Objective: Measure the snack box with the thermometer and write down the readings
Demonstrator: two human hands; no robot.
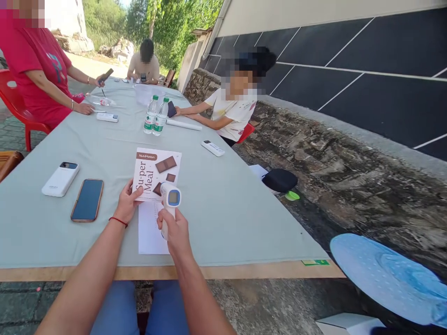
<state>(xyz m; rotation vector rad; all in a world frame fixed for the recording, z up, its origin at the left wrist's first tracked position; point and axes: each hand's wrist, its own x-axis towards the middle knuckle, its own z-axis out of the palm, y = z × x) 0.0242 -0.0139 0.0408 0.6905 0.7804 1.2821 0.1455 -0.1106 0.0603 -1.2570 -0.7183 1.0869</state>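
My left hand (127, 201) grips the lower left corner of a white and brown box (159, 165) printed "NutriMotion Su-per Meal" with chocolate pieces. The box is held over the table, its printed face toward me. In my right hand (176, 228) is a white infrared thermometer (171, 195) with a blue-rimmed grey screen, my fingers wrapped round its handle. Its head overlaps the box's lower right corner; whether they touch I cannot tell. A white printed sheet (148, 232) lies on the table beneath both.
Left of my hands lie a phone (87, 200) and a white power bank (61, 179). Two water bottles (156, 116) stand farther up the cloth-covered table (237, 223). Other people sit along both sides and the far end. A blue hat (384, 279) is at the right.
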